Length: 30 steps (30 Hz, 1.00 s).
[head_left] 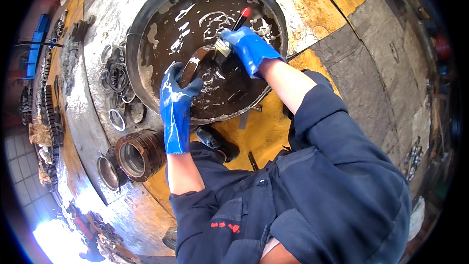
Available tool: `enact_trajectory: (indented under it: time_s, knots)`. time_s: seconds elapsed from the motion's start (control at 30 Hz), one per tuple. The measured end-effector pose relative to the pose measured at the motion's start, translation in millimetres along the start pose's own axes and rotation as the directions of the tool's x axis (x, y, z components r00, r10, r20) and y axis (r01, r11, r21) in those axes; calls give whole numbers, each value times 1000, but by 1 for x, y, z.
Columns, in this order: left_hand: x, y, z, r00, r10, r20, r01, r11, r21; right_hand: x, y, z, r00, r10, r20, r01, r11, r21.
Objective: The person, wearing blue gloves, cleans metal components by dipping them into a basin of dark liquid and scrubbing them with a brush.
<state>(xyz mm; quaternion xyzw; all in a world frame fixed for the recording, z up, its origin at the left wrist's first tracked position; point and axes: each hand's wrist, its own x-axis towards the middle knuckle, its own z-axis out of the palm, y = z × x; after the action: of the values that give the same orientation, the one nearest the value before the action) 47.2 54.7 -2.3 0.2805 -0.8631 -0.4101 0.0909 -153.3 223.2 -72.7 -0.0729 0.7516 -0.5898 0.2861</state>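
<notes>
Dark, rippling liquid fills a wide round metal tub (135, 44) in front of me. My left hand (177, 88), in a blue rubber glove, is closed round the near left side of a brown metal ring (191, 67), which is tilted over the liquid. A paintbrush (223, 49) with a black, red-tipped handle is gripped in my blue-gloved right hand (249, 46). Its pale bristles touch or nearly touch the ring's right side. The glove hides part of the brush, and the ring's lower edge is hard to make out against the liquid.
Left of the tub, several metal rings (117, 119) lie on the stained metal plates. A thick rusty cylinder (141, 154) and a smaller round housing (110, 172) lie near my left forearm. My shoe (215, 142) is just below the tub. Chain-like parts (48, 112) line the far left.
</notes>
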Motion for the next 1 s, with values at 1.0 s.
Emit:
enact_trajectory:
  time_s: [1.0]
  knots:
    - [-15,-11,-1,996,-75,-43,80,990,118,9,-44,-8,991,109,75,-100,988,-116]
